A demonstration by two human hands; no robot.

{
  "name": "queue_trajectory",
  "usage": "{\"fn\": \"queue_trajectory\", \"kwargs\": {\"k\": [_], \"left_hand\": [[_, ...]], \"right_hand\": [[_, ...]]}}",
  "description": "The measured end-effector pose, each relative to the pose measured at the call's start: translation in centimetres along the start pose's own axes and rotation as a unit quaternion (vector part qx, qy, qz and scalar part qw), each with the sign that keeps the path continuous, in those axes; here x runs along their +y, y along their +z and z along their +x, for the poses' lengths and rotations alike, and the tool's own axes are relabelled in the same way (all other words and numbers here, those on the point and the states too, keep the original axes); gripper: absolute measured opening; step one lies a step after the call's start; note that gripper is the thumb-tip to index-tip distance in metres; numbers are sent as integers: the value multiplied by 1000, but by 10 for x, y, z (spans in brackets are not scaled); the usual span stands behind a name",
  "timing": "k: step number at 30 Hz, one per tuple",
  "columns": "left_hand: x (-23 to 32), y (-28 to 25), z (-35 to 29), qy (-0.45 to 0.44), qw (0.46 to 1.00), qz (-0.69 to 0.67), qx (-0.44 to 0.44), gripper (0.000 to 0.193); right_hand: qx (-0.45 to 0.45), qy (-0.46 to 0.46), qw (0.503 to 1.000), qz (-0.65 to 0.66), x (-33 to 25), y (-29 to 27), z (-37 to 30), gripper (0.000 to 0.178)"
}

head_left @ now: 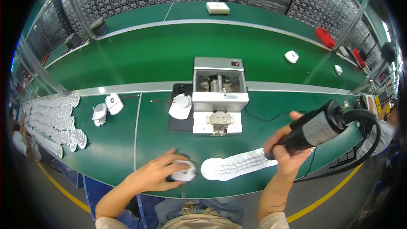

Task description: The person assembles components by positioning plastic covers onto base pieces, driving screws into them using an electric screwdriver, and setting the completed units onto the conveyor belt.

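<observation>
My left hand (160, 173) is closed around the edge of a round white plastic part (185, 171) near the front edge of the green table. In my right hand (288, 149) is a black powered screwdriver (319, 128) with a silver-grey label and a thick black cable, held tilted with its front end down to the left. Its tip is hard to make out. Beneath it and to the left lies a long overlapping row of white round parts (237, 165). The gap between that row and the part in my left hand is narrow.
A grey screw feeder (219, 101) stands mid-table, beside a white part (181, 106) on a black pad. Two white housings (107, 108) sit further left. Rows of white parts (55, 121) fill the far left. Behind is a green conveyor belt (169, 53) carrying a white part (291, 57).
</observation>
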State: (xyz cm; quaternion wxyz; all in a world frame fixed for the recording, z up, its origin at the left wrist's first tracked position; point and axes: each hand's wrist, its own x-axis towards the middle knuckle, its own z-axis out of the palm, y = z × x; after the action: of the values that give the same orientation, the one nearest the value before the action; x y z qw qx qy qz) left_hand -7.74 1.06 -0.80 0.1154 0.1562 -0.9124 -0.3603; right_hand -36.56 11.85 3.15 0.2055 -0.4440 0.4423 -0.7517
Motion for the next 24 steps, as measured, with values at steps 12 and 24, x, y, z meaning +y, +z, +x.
{"fn": "queue_trajectory", "kwargs": {"k": [12, 24], "left_hand": [[10, 53, 31, 126, 984, -49, 112, 29], [4, 50, 35, 137, 988, 20, 65, 26]], "right_hand": [[-10, -12, 999, -29, -10, 16, 5, 73], [-7, -1, 998, 60, 0, 25, 9, 82]]}}
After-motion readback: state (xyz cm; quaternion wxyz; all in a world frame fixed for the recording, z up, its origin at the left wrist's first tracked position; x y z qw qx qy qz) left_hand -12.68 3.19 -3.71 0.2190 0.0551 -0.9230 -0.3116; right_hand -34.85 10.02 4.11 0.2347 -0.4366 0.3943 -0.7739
